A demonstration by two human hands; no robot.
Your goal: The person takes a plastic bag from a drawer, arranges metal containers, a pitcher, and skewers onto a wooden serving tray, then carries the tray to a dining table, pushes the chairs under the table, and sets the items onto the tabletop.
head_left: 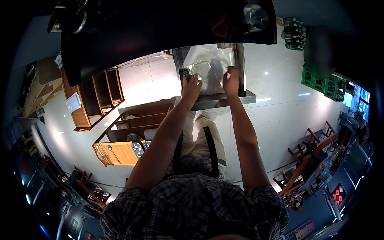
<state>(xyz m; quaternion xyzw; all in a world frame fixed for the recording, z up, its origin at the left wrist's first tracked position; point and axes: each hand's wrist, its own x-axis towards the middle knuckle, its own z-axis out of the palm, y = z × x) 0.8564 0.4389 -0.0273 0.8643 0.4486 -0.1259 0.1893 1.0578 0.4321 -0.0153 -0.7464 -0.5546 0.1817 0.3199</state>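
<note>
Both hands reach over an open metal drawer (245, 98) that holds clear, crinkled plastic bags (210, 72). My left hand (192, 89) lies over the left part of the plastic, its fingers stretched forward and apart. A small dark boxy thing (184, 73) lies against its fingertips; its kind does not show. At the right side of the drawer, my right hand (231, 81) is closed, with fingers curled at the edge of the plastic. What is inside those fingers is hidden.
A dark counter (160, 34) overhangs the drawer, with a round metal lid (256, 18) on it. Left stand wooden shelf units (117, 154) with cutlery and metal containers. Right are a green crate (324, 83), bottles (294, 34) and wooden chairs (310, 150) on the pale floor.
</note>
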